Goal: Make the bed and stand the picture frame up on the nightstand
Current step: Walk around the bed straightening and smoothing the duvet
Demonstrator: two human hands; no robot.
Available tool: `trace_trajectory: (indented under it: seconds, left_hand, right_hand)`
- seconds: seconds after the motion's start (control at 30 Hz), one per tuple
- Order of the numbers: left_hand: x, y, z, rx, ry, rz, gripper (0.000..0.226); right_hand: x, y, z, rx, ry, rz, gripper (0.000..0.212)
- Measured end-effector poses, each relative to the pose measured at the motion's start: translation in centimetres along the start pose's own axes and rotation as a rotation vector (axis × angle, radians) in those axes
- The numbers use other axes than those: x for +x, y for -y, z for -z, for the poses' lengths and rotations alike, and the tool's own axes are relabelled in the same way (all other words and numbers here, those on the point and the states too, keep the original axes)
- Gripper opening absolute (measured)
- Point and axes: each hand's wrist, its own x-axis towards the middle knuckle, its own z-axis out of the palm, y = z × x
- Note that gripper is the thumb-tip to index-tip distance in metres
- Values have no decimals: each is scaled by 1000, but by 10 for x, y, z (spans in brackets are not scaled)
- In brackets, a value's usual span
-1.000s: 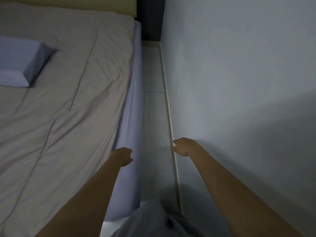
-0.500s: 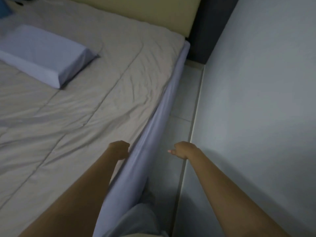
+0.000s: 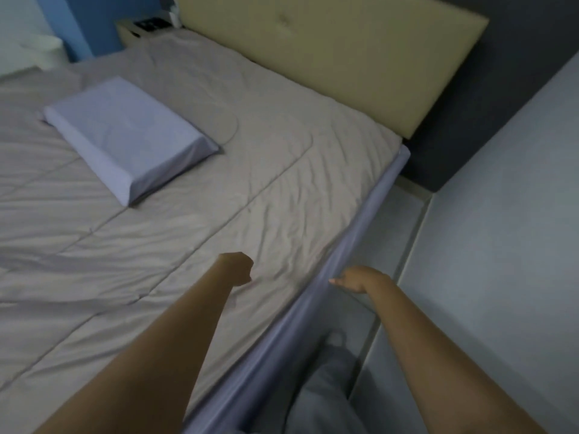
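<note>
A beige quilted blanket covers the bed, creased near its right edge. A lavender pillow lies flat on it, left of centre. The lavender fitted sheet shows along the mattress side. My left hand is curled into a fist above the blanket near that edge, with nothing visible in it. My right hand hovers over the gap beside the mattress, fingers loosely curled and pointing left, holding nothing. The nightstand is at the far top left with a dark flat object on top.
A yellow padded headboard stands against a dark wall. A pale wall runs close along the right, leaving a narrow tiled floor strip. My grey-trousered leg stands in that strip. Blue wall at top left.
The view has swung left and up, bringing the headboard and nightstand into sight. My left hand has shifted from the mattress edge to over the blanket; my right hand stays beside the mattress.
</note>
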Motion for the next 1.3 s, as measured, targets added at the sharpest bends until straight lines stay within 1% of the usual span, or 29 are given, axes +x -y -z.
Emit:
trace_trajectory:
  seconds: [0.17, 0.27, 0.33, 0.53, 0.7, 0.8, 0.93, 1.07, 1.13, 1.23, 1.3]
  left_hand:
    - [75, -14, 56, -143, 32, 118, 50]
    - [119, -33, 94, -220, 68, 162, 52]
    - [150, -46, 120, -280, 55, 189, 53]
    - [223, -68, 178, -360, 3, 182, 53]
    - [289, -69, 201, -332, -20, 176, 52]
    - [340, -85, 216, -339, -12, 157, 51]
    - [441, -121, 259, -357, -24, 105, 51]
    - [548, -169, 320, -384, -9, 64, 49]
    - [600, -192, 345, -421, -30, 44, 49]
    - [669, -214, 363, -471, -64, 26, 49]
    - [709, -221, 358, -514, -145, 40, 57]
  right_hand:
    - [79, -39, 104, -136, -17, 84, 65]
    - [125, -74, 166, -216, -39, 122, 66]
    - [150, -97, 208, -280, -53, 135, 64]
    - [207, -138, 313, -308, -93, 147, 64]
    - [264, -162, 358, -233, -120, 166, 65]
    - [305, -191, 379, -210, -100, 168, 62]
    - [386, -243, 422, -178, -62, 134, 58]
    - [473, -297, 471, -184, -40, 123, 58]
    - [517, -320, 493, -193, -29, 113, 53]
    - [585, -345, 514, -143, -85, 117, 48]
    - [626, -354, 518, -119, -164, 115, 57]
